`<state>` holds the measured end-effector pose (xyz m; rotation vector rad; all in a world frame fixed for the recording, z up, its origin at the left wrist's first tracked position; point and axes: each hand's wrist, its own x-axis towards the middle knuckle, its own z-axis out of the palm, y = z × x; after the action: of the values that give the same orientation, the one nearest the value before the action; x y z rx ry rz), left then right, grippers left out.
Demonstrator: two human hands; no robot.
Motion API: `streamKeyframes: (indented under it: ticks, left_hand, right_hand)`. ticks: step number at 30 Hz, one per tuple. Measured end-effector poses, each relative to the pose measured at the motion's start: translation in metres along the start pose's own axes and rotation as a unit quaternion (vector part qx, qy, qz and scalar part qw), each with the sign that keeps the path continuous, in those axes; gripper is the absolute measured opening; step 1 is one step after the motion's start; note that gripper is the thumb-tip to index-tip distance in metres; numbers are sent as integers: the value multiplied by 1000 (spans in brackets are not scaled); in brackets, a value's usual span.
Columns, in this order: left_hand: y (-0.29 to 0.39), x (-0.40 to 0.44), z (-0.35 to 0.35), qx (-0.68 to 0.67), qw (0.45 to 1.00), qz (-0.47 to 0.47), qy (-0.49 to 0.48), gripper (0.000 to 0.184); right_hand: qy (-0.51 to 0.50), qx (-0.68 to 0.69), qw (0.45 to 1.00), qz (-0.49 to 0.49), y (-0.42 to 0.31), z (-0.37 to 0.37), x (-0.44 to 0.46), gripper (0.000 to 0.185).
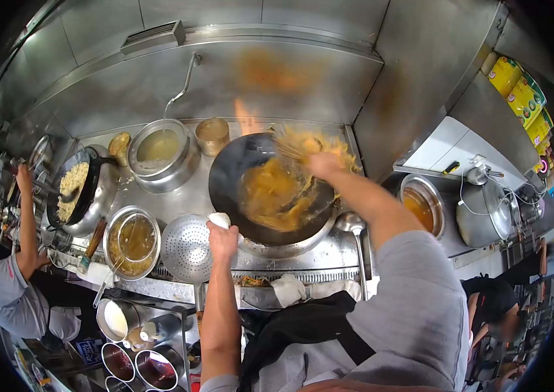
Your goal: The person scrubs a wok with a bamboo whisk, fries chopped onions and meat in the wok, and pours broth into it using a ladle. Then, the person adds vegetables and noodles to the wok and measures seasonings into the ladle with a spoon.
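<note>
My right hand (324, 166) is closed around a bamboo wok brush (292, 146) above the right side of a large black wok (223, 179). Yellow-brown liquid (270, 193) swirls in the wok and splashes up around the bristles. At the wok's near left edge, my left hand (223, 240) grips a folded white cloth (220, 220); whether a wok handle lies under it is hidden. A perforated skimmer (185, 247) lies just left of that hand. To the right of the wok rests a metal ladle (351, 225).
Flame (246, 117) rises behind the wok. Left stand a strainer over a pot of oil (134, 243), a lidded-looking steel pot (164, 157) and a metal can (212, 136). A co-worker (12, 287) stirs a rice-filled wok (73, 189) at far left. A steel pot (422, 206) stands right.
</note>
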<state>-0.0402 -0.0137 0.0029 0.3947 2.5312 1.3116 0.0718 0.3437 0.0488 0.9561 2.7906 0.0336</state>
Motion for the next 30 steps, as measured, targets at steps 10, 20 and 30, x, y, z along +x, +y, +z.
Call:
streamKeyframes:
  ticks: [10, 20, 30]
  left_hand:
    - [1, -32, 19, -31, 999, 3, 8, 57]
    - [11, -35, 7, -58, 998, -3, 33, 55]
    - [-24, -13, 23, -81, 995, 22, -51, 58]
  right_hand:
    - [-152, 19, 986, -66, 5, 11, -142, 50]
    - [-39, -26, 998, 35, 39, 17, -112, 41]
    - [-32, 138, 982, 124, -28, 69, -50, 49]
